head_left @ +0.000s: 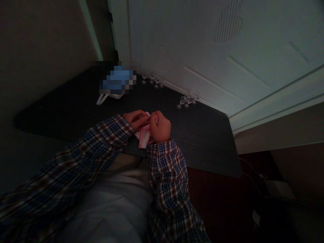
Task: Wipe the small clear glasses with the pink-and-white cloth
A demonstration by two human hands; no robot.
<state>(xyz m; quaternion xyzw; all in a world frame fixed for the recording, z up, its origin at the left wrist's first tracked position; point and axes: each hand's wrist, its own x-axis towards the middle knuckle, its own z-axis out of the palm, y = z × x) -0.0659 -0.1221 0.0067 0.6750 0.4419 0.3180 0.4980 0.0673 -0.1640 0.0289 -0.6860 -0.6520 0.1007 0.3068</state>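
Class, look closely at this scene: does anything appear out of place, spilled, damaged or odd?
Yes: the blue item toward the back of the dark table looks blocky and pixelated, hiding its details. I see nothing spilled.

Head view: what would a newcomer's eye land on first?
Probably the pixelated blue patch at the dark table's back left. Next, the pink-and-white cloth between the left hand and right hand at the near edge. Then the ribbed hearts on the pale panel behind.
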